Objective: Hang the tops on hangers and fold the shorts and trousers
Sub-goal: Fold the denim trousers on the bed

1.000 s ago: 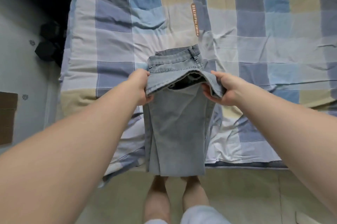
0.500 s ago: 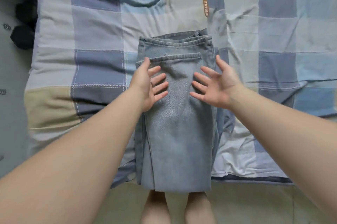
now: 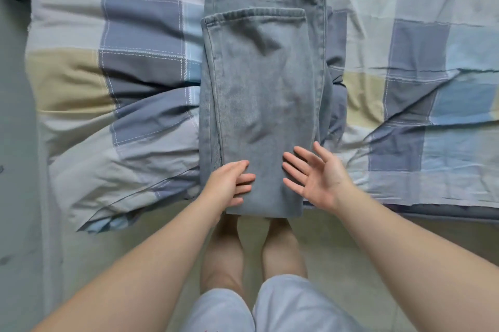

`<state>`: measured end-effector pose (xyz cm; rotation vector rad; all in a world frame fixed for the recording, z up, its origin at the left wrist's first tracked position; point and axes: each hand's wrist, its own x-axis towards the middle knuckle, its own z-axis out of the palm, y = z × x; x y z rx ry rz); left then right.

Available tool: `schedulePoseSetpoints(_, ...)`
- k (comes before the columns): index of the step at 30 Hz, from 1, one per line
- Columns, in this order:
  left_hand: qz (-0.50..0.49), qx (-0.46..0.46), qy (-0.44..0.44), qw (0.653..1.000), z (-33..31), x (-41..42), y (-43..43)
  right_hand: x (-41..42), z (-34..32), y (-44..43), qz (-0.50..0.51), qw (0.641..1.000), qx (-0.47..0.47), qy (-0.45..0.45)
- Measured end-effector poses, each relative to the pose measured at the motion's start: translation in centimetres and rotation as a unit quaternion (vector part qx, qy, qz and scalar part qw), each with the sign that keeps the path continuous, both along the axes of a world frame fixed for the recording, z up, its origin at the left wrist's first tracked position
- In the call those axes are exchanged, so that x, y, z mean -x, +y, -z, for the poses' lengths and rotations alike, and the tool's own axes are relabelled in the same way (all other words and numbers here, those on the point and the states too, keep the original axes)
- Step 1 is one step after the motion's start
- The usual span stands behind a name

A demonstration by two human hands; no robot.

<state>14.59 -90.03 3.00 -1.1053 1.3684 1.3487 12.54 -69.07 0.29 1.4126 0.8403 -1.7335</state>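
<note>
Light blue jeans (image 3: 264, 83) lie folded lengthwise and doubled over on the checked bed cover, their near fold hanging a little over the bed's edge. My left hand (image 3: 229, 186) rests on the near left part of the denim, fingers relaxed and slightly bent. My right hand (image 3: 316, 172) hovers at the near right side with fingers spread straight, palm turned toward the jeans; it holds nothing.
The checked quilt (image 3: 129, 61) in blue, grey and beige covers the bed, rumpled at the near left corner. The bed's front edge (image 3: 432, 213) runs along the right. My bare legs (image 3: 253, 250) stand on the pale floor below the jeans.
The leg ends were laid over the waistband and let go. Both hands then slid from the far end of the jeans down to the near fold, fingers open.
</note>
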Motion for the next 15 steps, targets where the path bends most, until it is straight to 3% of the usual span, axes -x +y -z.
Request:
schedulePoseSetpoints(6,0.010,0.062,-0.082,0.995,1.9,-6.2,-2.2,-8.8,2.0,1.0,-0.036,0.995,-0.049,-0.081)
schedulePoseSetpoints(11,0.042,0.241,-0.047,0.968,4.5,-8.4,-4.3,-10.9,4.0,0.9,-0.172,0.975,-0.124,-0.065)
schedulePoseSetpoints(15,0.067,0.201,-0.020,0.977,5.7,-8.2,-5.3,-10.1,5.3,1.0,-0.257,0.956,-0.135,-0.035)
